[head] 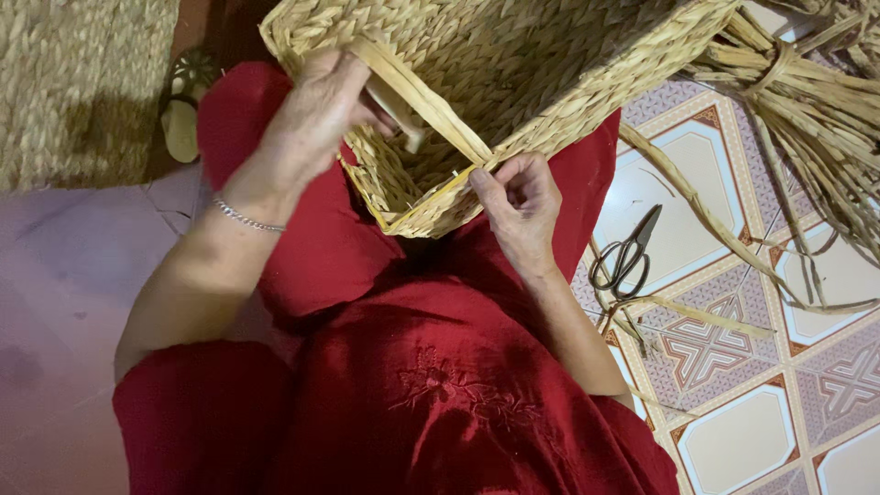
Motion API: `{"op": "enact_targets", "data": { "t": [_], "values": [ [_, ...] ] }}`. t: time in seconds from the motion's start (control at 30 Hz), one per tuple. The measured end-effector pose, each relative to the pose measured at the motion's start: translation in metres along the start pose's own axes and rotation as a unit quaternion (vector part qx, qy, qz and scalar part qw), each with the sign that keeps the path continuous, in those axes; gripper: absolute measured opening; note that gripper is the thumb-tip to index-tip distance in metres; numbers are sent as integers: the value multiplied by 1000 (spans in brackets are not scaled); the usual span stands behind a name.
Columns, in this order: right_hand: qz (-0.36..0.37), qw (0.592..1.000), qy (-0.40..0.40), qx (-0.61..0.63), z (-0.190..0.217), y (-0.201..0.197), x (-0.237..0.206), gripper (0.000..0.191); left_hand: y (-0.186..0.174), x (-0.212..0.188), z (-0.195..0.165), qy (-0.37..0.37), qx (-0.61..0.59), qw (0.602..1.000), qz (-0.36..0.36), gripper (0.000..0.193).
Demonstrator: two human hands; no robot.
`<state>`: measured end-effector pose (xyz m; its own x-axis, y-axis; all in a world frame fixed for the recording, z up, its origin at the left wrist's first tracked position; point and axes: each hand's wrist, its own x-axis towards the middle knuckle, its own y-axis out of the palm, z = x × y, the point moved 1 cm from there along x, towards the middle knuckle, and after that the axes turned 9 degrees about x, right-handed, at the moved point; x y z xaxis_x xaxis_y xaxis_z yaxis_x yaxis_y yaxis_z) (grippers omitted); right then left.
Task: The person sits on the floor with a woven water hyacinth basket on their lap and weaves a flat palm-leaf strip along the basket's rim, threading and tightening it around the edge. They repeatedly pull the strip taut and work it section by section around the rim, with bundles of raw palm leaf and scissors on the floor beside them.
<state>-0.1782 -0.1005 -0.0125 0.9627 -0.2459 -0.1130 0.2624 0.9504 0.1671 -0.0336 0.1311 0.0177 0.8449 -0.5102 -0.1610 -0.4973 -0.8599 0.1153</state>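
A woven straw basket (532, 64) rests on my lap, its open side toward me, over my red clothing. My left hand (316, 115) grips a flat pale straw strip (431, 105) at the basket's left rim; a silver bracelet sits on that wrist. The strip runs diagonally down to the basket's near corner. There my right hand (518, 202) pinches the strip's lower end against the rim.
Black scissors (628, 255) lie on the patterned tile floor (733, 431) to my right. A bundle of loose dried straw (807, 119) spreads at the upper right, with stray strands near the scissors. A woven mat (78, 82) lies at the upper left beside a sandal (183, 115).
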Motion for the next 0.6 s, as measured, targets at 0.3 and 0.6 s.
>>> {"op": "enact_targets", "data": {
  "t": [0.3,0.6],
  "values": [
    [-34,996,-25,-85,-1,1,2,33,49,5,13,-145,-25,989,17,19],
    [-30,997,-35,-68,-3,3,0,31,51,8,12,-152,95,982,64,26]
  ]
}}
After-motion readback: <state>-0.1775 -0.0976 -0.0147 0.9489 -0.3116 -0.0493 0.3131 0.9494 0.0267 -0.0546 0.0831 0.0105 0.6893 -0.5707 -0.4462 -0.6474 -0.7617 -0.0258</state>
